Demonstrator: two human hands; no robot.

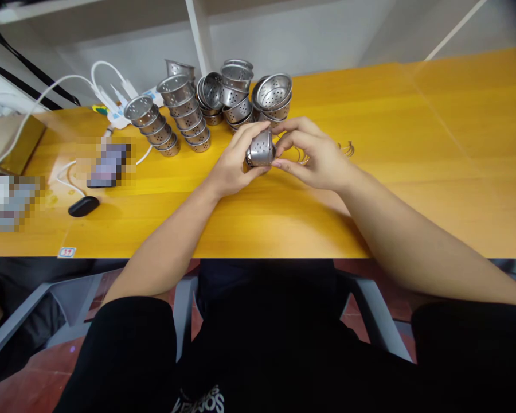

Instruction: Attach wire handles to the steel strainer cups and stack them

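While both hands are on it, one perforated metal cup [262,148] sits tipped on its side over the yellow table [434,172], in front of the stacks. Can't tell if it touches the tabletop.

Counts:
- cup in hand: 1
- leftmost stack [152,129]: looks like 4 cups
- next stack [187,117]: about 5, with more cups [180,69] partly hidden behind
- three more clusters to the right: tilted cups [210,92], middle stack [236,94], right-hand stack [277,97]; nested and overlapping, no firm count
- phone [109,165]: 1
- black oval device [83,206]: 1
- power strip [119,117]: 1, white cables [71,80] running from it
- number tag [66,252]: 1, front table edge
- thin wire pieces [348,149]: right of the cups, several, can't count

Pose: left hand [234,166] wraps the cup from the left, fingers over the top, thumb underneath, closed to cup width, firm hold. Right hand [316,152] comes in from the right, fingers curled, thumb and index nearly together at the cup's right end. Can't tell whether they pinch a small part or only touch. Both forearms angle inward from the lower corners.
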